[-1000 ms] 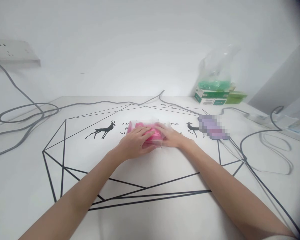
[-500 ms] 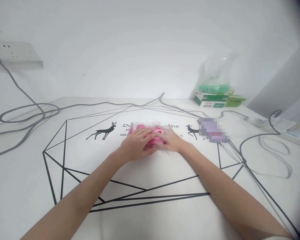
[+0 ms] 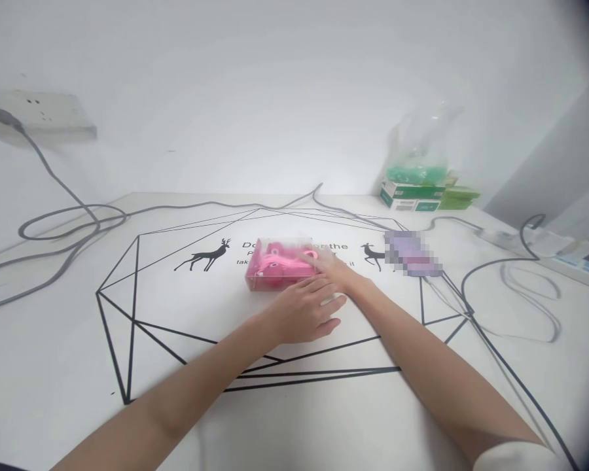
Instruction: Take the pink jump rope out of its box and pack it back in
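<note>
A clear plastic box with pink contents lies on the white table. A pale pink loop or strap shows among the contents, but their exact kind is hard to make out. My right hand grips the box's right end, its fingertips partly hidden by the plastic and my other hand. My left hand is just in front of the box's lower right corner, close to my right hand. Its fingers are spread, pointing right, with nothing visible in them.
A pixelated purple object lies on the right. Behind it, a clear bag with green contents sits on green and white boxes, beside a green container. Grey cables cross the table from a wall socket.
My left hand has come off the top of the box and moved right and toward me, uncovering the pink contents. My right hand stays at the right end. The view has shifted slightly.
</note>
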### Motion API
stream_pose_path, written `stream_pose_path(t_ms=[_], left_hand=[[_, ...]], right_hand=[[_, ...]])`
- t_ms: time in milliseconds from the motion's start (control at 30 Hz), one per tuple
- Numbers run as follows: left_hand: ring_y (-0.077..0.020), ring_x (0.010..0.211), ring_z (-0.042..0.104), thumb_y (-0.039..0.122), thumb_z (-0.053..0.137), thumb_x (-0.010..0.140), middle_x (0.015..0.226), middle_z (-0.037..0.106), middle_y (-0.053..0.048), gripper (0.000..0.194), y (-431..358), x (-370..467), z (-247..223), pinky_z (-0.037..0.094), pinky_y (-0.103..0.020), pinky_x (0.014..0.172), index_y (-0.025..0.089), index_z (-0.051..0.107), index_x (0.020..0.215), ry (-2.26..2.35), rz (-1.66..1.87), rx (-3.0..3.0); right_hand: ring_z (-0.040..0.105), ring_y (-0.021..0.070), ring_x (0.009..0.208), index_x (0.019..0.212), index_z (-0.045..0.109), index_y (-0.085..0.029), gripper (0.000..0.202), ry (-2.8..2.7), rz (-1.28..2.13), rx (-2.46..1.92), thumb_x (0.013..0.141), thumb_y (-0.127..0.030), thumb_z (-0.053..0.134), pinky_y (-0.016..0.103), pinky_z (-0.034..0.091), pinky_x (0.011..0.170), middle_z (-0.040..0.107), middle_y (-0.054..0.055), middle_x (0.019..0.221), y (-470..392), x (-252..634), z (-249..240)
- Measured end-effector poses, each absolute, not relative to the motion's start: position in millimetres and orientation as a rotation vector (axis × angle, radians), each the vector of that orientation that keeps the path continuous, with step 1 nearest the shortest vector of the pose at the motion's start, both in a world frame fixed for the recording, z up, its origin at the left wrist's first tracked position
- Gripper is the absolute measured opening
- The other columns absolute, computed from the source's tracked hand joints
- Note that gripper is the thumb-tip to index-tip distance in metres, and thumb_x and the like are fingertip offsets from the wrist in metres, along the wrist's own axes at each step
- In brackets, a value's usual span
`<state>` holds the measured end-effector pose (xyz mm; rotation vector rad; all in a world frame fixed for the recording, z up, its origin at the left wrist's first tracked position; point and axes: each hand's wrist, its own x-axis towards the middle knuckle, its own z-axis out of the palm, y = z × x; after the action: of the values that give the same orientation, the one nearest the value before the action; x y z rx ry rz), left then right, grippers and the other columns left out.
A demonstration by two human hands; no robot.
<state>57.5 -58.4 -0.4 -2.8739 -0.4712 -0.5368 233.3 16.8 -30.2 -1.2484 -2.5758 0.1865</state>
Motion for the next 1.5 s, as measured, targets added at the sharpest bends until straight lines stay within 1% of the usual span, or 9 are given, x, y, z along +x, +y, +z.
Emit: stream_pose_path(t_ms=[67,167,300,467,733,867,1100,1233,1500], left_hand=[[-0.0271,0.113,0.059,0.032,0.041,0.098,0.116,0.066,-0.013,0.032,-59.6,56.0,0.0,0.048,-0.043,0.096,0.014,0.059,0.117,-0.495,-0.497,-2.851],[-0.0262,0.099,0.064,0.031,0.039,0.098,0.102,0.069,-0.012,0.032,-67.3,59.1,2.8,0.049,-0.042,0.091,0.012,0.062,0.111,-0.527,-0.379,-2.810],[-0.0301,0.090,0.065,0.030,0.044,0.095,0.094,0.069,-0.017,0.033,-86.0,74.4,-1.6,0.047,-0.045,0.087,0.006,0.064,0.107,-0.692,-0.172,-2.700],[-0.0346,0.113,0.059,0.035,0.044,0.095,0.123,0.063,-0.024,0.042,-96.0,86.8,-17.6,0.042,-0.047,0.095,0.004,0.060,0.119,-0.897,-0.122,-2.603],[-0.0339,0.127,0.050,0.039,0.035,0.098,0.137,0.053,-0.024,0.052,-86.9,82.9,-28.3,0.038,-0.045,0.104,0.001,0.051,0.130,-0.939,-0.211,-2.741],[-0.0322,0.133,0.044,0.042,0.035,0.098,0.140,0.050,-0.021,0.053,-84.7,79.4,-29.7,0.035,-0.046,0.109,0.006,0.046,0.135,-0.919,-0.291,-2.853],[-0.0322,0.142,0.031,0.041,0.035,0.099,0.147,0.042,-0.021,0.056,-81.9,74.7,-36.0,0.026,-0.047,0.117,0.004,0.042,0.140,-0.928,-0.379,-2.994],[-0.0341,0.142,0.031,0.042,0.034,0.099,0.147,0.042,-0.022,0.057,-80.6,75.1,-45.1,0.024,-0.049,0.117,0.002,0.043,0.139,-0.928,-0.440,-2.989],[-0.0326,0.141,0.033,0.045,0.030,0.100,0.146,0.044,-0.020,0.061,-82.4,74.5,-51.1,0.021,-0.045,0.118,0.002,0.043,0.140,-0.970,-0.481,-2.958]], right_hand=[[0.038,0.0288,0.136,0.151,0.030,-0.031,0.062,-2.560,0.170,-1.218,0.093,-0.036,0.050,0.051,0.031,0.109,0.031,0.009,0.156,17.0,234.1,-30.7],[0.038,0.0311,0.136,0.151,0.034,-0.027,0.066,-2.531,0.164,-1.195,0.090,-0.045,0.053,0.047,0.038,0.105,0.033,0.011,0.155,18.3,234.6,-32.2],[0.052,0.0281,0.124,0.152,0.030,-0.033,0.070,-2.520,0.265,-1.225,0.090,-0.057,0.050,0.041,0.047,0.098,0.030,0.007,0.157,19.3,239.1,-31.2],[0.060,0.0255,0.115,0.150,0.032,-0.035,0.070,-2.511,0.353,-1.171,0.088,-0.061,0.051,0.039,0.049,0.096,0.034,0.004,0.156,21.9,249.0,-29.8],[0.055,0.0257,0.124,0.151,0.030,-0.036,0.067,-2.489,0.442,-1.130,0.090,-0.056,0.052,0.038,0.044,0.102,0.036,0.002,0.155,27.1,252.8,-33.2],[0.049,0.0263,0.131,0.150,0.034,-0.033,0.064,-2.509,0.394,-1.072,0.092,-0.056,0.050,0.038,0.042,0.104,0.036,0.003,0.155,24.5,252.7,-27.8],[0.057,0.0271,0.119,0.147,0.038,-0.036,0.057,-2.604,0.168,-1.136,0.094,-0.054,0.047,0.040,0.050,0.094,0.037,0.006,0.152,16.5,240.9,-19.5],[0.048,0.0302,0.127,0.146,0.041,-0.034,0.054,-2.639,0.040,-1.089,0.095,-0.052,0.045,0.045,0.044,0.101,0.035,0.009,0.152,18.4,235.2,-21.0],[0.045,0.0330,0.131,0.149,0.035,-0.032,0.060,-2.686,-0.151,-1.119,0.094,-0.051,0.050,0.050,0.042,0.102,0.033,0.014,0.154,15.6,231.8,-17.2]])
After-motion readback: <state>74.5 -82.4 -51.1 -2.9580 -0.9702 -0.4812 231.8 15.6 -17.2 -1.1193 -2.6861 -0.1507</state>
